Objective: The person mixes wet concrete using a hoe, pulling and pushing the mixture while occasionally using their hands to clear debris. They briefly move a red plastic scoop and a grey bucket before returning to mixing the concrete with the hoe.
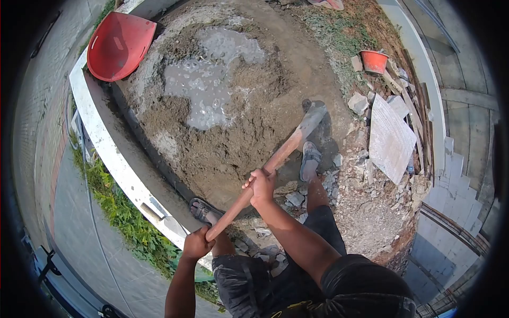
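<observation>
Outdoor building site, with wet mortar (204,87) and rubble (358,103).

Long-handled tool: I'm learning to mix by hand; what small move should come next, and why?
Probably lift the tool's head clear of the right foot and towards the grey puddle: the left hand and right hand grip the handle, and the head sits close to that foot, outside the puddle.

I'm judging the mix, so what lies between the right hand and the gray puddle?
Clumpy brown sand lies between the right hand and the gray puddle, in the head view.
</observation>
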`<state>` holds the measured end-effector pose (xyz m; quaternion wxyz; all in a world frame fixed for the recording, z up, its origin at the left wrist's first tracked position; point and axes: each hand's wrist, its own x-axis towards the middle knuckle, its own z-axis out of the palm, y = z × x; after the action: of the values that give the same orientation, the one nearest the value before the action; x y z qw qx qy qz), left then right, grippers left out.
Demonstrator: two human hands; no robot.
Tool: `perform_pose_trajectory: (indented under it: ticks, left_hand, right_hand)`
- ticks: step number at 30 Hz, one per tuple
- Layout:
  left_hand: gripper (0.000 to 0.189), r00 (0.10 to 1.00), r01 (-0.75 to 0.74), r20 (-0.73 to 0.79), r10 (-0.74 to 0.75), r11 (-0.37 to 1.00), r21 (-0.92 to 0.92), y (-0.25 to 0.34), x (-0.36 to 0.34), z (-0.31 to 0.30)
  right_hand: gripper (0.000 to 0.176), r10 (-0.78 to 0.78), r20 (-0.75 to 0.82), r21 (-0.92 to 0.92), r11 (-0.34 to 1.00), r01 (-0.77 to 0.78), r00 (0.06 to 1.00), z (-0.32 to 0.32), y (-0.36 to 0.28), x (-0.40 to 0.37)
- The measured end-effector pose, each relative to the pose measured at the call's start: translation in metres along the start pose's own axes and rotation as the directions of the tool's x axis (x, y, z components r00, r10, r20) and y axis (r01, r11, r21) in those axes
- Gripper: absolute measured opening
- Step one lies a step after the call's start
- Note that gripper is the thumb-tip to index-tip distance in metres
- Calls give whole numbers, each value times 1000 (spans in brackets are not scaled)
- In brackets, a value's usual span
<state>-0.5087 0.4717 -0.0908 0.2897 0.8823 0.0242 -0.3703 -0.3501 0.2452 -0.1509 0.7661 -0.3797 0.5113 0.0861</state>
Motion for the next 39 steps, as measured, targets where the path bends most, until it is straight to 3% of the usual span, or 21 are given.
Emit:
perform_pose_trajectory:
  ticks: [3,4,7,10,13,14,16,19,20,22,23,24,25,26,27,28,29,31,32,35,39]
  left_hand:
    - [31,986,153,-66,-155,988,-26,-12,52,54]
    - [29,972,212,-101,-213,977,-26,-6,64,65]
    - [28,966,128,-229,-121,992,18,12,83,86]
    - [31,980,-28,-194,30,1000,10,74,70,74]
    - [37,972,-223,-88,216,972,-75,155,24,44]
    - [41,961,-278,-54,273,936,-218,180,9,34]
    - [45,941,-291,54,335,879,-377,232,-24,-4]
    - [43,958,-248,-24,287,781,-573,260,-54,-23]
    - [41,983,-177,-70,170,775,-607,262,-57,-22]
    - [40,983,0,-147,-108,805,-593,246,-57,-20]
    - [43,913,85,-302,-273,853,-514,262,-59,-35]
    - [48,844,179,-295,-448,753,-633,236,-54,-18]
    - [51,744,151,-371,-555,681,-716,235,-53,-18]
    - [53,657,187,-313,-686,550,-814,229,-50,-14]
    - [55,589,167,-329,-739,509,-845,239,-49,-16]
    - [56,573,184,-340,-746,522,-833,236,-46,-8]
    - [58,555,204,-344,-758,525,-826,233,-35,7]
    - [61,620,271,-213,-755,461,-845,247,-21,32]
    - [62,648,308,-143,-748,429,-849,256,-18,43]
    - [67,725,531,158,-671,397,-749,286,-7,52]
    - [64,668,651,260,-697,379,-657,292,21,68]
  right_hand:
    - [32,-66,-76,5,998,67,995,-11,17,54]
    - [32,-60,-30,7,998,60,998,-12,4,54]
    - [29,-130,-26,13,991,131,991,-21,-33,49]
    - [18,-146,-56,4,989,147,988,-36,-95,30]
    - [13,-28,1,19,999,28,1000,-81,-167,22]
    - [13,18,7,9,1000,-18,1000,-100,-191,24]
    - [12,160,-25,1,987,-160,987,-135,-248,26]
    - [14,275,25,72,958,-276,961,-192,-333,45]
    - [14,341,56,106,932,-345,938,-221,-354,61]
    - [13,311,118,218,918,-331,943,-270,-392,89]
    - [13,353,162,267,883,-386,921,-290,-411,97]
    - [14,399,198,313,840,-443,895,-311,-433,98]
    - [15,406,171,286,851,-440,898,-325,-457,93]
    - [16,412,139,269,859,-435,900,-342,-475,83]
    - [9,437,134,292,841,-457,890,-359,-495,81]
    - [3,404,55,217,888,-406,913,-389,-507,92]
    - [9,367,-24,133,923,-361,930,-417,-519,101]
    - [20,318,-178,281,923,-262,931,-397,-567,62]
    - [25,291,-253,341,919,-196,923,-378,-593,32]
    - [25,248,-456,506,862,20,855,-351,-652,37]
    - [16,313,-507,507,862,-16,804,-239,-706,50]
